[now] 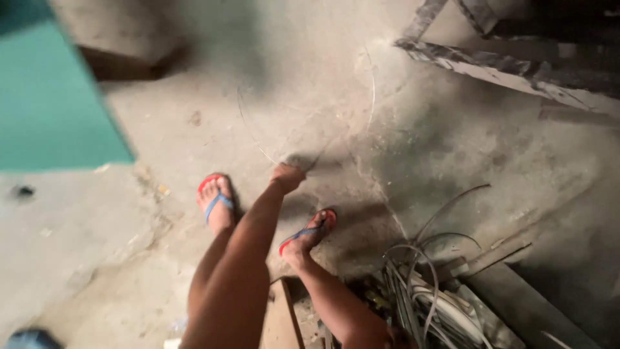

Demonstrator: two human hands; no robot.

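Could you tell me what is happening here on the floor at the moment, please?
A person in red-and-blue flip-flops stands on a dusty concrete floor and reaches down with one hand, which one I cannot tell, to a thin curved wire lying in a loop there. The hand seems closed on the wire's end. A tangle of grey cables lies to the right, and a teal panel stands at left.

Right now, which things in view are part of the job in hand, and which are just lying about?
In hand:
- left hand, fingers closed on the thin curved grey wire
- dusty concrete floor that the wire lies on

Lying about:
- tangled bundle of grey cables, lower right
- flat teal panel, upper left
- streaked wooden planks, upper right
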